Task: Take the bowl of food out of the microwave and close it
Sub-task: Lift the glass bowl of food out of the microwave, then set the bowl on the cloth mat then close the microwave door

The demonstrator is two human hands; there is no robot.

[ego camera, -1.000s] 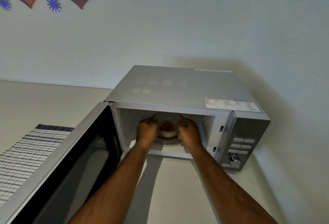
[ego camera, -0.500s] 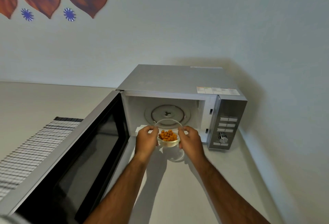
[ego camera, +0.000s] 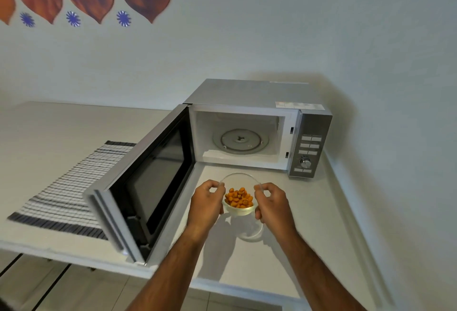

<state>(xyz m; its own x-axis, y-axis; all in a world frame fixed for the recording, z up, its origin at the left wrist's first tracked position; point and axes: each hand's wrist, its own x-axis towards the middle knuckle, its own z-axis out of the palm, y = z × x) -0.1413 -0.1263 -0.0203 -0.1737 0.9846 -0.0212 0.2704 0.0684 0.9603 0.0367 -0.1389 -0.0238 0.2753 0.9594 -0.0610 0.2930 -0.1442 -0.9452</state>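
Observation:
A clear glass bowl [ego camera: 239, 208] of small orange food pieces hangs above the counter, in front of the microwave [ego camera: 249, 93]. My left hand [ego camera: 206, 203] grips the bowl's left rim and my right hand [ego camera: 270, 201] grips its right rim. The silver microwave stands against the wall with its door [ego camera: 146, 182] swung wide open to the left. Inside, the glass turntable [ego camera: 241, 140] lies bare. The bowl's shadow falls on the counter just below it.
A striped placemat [ego camera: 74, 187] lies on the white counter [ego camera: 309, 224] left of the open door. The wall runs close along the counter's right side. The counter's front edge crosses below my forearms, with tiled floor beyond it.
Both hands have drawn the bowl out of the microwave cavity and back toward me, over the counter. The turntable is now uncovered. My view has pulled back.

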